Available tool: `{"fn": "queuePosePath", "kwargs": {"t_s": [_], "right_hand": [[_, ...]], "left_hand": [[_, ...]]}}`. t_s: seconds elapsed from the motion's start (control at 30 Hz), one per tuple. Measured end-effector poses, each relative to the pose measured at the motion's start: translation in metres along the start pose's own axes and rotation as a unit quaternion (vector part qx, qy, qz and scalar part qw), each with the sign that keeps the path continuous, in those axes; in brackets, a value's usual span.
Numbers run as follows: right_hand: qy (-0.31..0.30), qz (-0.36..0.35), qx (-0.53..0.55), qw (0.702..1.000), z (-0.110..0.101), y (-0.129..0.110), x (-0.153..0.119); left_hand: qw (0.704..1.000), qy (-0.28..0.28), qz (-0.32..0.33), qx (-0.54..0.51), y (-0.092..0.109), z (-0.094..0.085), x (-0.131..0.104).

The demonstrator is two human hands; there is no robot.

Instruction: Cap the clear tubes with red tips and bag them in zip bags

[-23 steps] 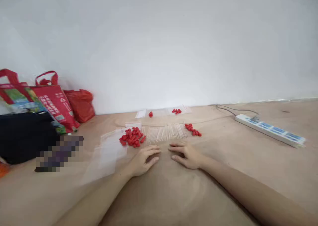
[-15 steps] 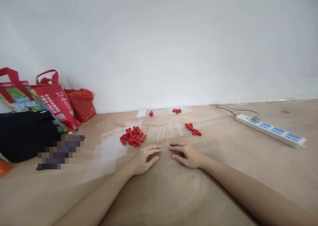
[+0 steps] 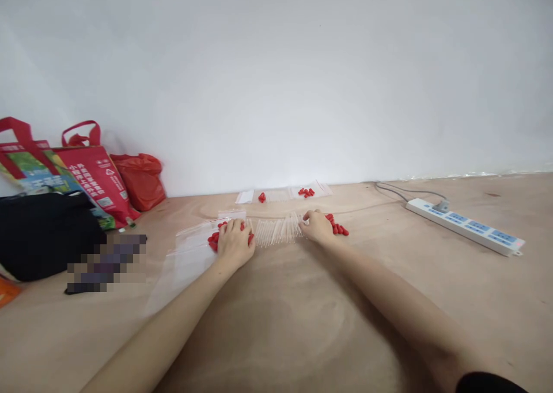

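My left hand [image 3: 235, 246] lies over a pile of small red club-shaped pieces [image 3: 213, 241], its fingers bent down into them and the fingertips hidden. Beside it runs a row of thin white sticks that look like cotton swabs [image 3: 276, 231], laid side by side on the wooden surface. At the right end of that row, my right hand [image 3: 317, 226] is closed, thumb and fingertips pinched at the swabs. A smaller group of red pieces [image 3: 340, 229] sits just past it, partly covered by the hand.
Clear plastic bags [image 3: 190, 260] lie flat at the left. Near the wall, another clear bag [image 3: 317, 189] has red pieces on it. Shopping bags [image 3: 97, 174], a red plastic bag [image 3: 140, 180] and a black cloth item [image 3: 47, 231] stand left. A power strip [image 3: 466, 226] with a plugged-in cable lies right.
Both hands have moved forward and apart from the bare surface. The left has gone onto the red pile, the right to the right end of the swabs, and its fingers have closed.
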State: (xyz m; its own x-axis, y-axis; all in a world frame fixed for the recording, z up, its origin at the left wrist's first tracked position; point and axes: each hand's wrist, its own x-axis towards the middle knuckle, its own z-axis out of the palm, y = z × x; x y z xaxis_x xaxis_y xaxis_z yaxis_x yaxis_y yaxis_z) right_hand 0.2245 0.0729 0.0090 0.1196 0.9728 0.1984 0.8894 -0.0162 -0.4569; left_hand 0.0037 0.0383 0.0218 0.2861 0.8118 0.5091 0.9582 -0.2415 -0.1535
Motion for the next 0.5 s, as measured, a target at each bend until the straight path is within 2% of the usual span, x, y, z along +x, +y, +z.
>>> {"fn": "queuePosePath", "kwargs": {"t_s": [0.2,0.5], "right_hand": [[-0.046,0.059,-0.063,0.995,0.007,-0.019,0.015],[-0.088,0.093,-0.095,0.987,0.011,-0.031,0.021]], "left_hand": [[0.999,-0.025,-0.006,0.043,0.0,0.004,0.005],[0.999,-0.004,-0.01,0.044,0.004,0.009,0.006]]}}
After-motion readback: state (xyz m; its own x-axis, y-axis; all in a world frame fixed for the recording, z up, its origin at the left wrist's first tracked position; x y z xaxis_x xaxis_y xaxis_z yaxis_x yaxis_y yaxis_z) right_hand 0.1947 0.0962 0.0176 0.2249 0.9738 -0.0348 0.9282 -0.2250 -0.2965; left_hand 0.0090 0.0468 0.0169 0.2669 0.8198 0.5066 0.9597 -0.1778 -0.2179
